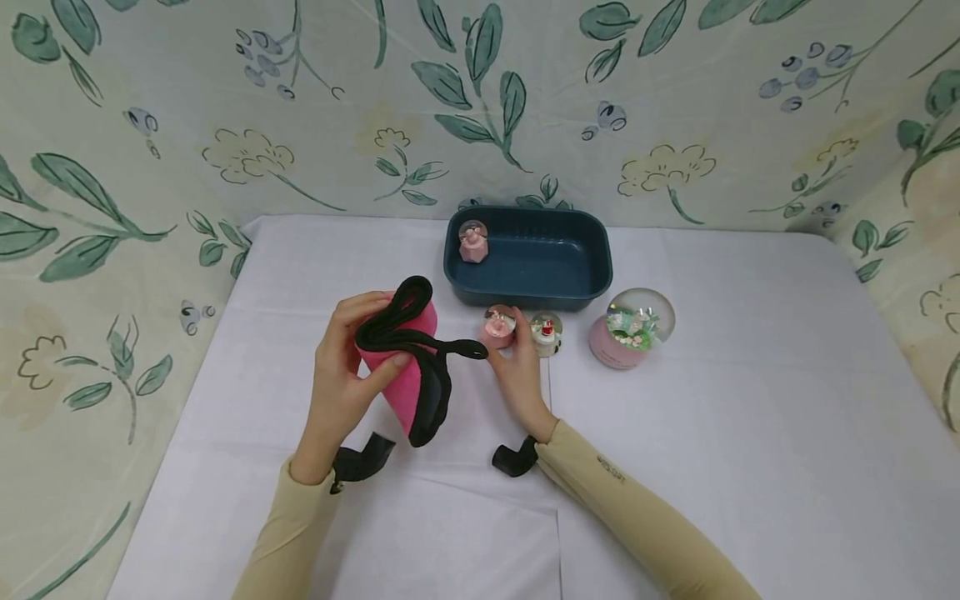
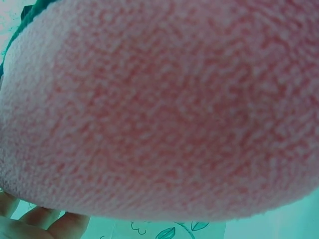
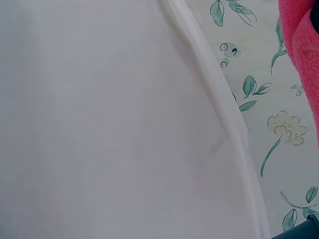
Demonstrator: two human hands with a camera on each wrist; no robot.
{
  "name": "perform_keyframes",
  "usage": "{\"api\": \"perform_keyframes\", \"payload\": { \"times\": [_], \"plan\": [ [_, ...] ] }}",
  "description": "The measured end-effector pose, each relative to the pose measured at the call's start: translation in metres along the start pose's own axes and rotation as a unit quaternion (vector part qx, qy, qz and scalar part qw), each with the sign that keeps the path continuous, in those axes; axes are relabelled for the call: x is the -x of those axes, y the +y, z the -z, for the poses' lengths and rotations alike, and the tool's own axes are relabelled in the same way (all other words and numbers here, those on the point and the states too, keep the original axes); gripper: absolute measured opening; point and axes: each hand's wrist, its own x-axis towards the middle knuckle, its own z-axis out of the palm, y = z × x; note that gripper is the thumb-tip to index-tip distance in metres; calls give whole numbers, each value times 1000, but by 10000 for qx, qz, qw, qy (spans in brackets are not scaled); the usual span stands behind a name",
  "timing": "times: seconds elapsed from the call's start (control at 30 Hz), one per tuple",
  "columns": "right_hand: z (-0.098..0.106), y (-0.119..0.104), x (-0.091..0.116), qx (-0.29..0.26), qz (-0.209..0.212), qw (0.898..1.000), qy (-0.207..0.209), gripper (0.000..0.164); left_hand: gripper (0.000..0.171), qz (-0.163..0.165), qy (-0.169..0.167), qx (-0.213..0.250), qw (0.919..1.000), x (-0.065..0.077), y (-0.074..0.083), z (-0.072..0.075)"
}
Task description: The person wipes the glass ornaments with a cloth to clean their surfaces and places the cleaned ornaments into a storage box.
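My left hand (image 1: 348, 362) grips a folded pink fleecy cloth (image 1: 405, 392) with black edging, thumb on its near face. In the left wrist view the cloth (image 2: 164, 109) fills most of the picture, with fingertips (image 2: 67, 225) under its lower edge. A black loop sticks out from the cloth towards my right hand (image 1: 522, 379). That hand pinches a small pink snow globe (image 1: 497, 331) between thumb and fingers. Close beside its fingers stands a second small snow globe (image 1: 546, 335) with a white base and a red figure.
A dark blue rectangular tub (image 1: 532, 296) stands at the back, with a small pink snow globe (image 1: 473, 243) in its left end. Right of the hands sits a larger snow globe (image 1: 632, 330) with a pink base, tilted in this view. A white cloth (image 1: 750, 433) covers the table.
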Motion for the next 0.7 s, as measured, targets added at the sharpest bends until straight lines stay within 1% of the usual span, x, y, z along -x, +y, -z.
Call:
{"api": "perform_keyframes", "payload": {
  "times": [0.1, 0.23, 0.33, 0.43, 0.53, 0.7],
  "plan": [
    [-2, 8, -3, 33, 25, 10000, 87, 57, 61, -9, -4, -7, 10000, 0, 0, 0],
    [-3, 12, -4, -254, 193, 9994, 150, 48, 60, 1, -15, -6, 10000, -1, 0, -1],
    [-3, 13, -3, -454, 325, 9983, 150, 45, 60, 17, -13, 14, 10000, -1, 0, -1],
    [-1, 13, -3, -689, 511, 9963, 59, 45, 60, 18, -8, 17, 10000, -2, -1, -1],
    [1, 7, -1, -894, 630, 9939, -106, 42, 61, 12, -10, -15, 10000, -2, -2, -1],
    [10, -15, 5, -969, 500, 9934, -367, 41, 60, 53, -24, -78, 10000, -4, -2, -3]
  ]
}}
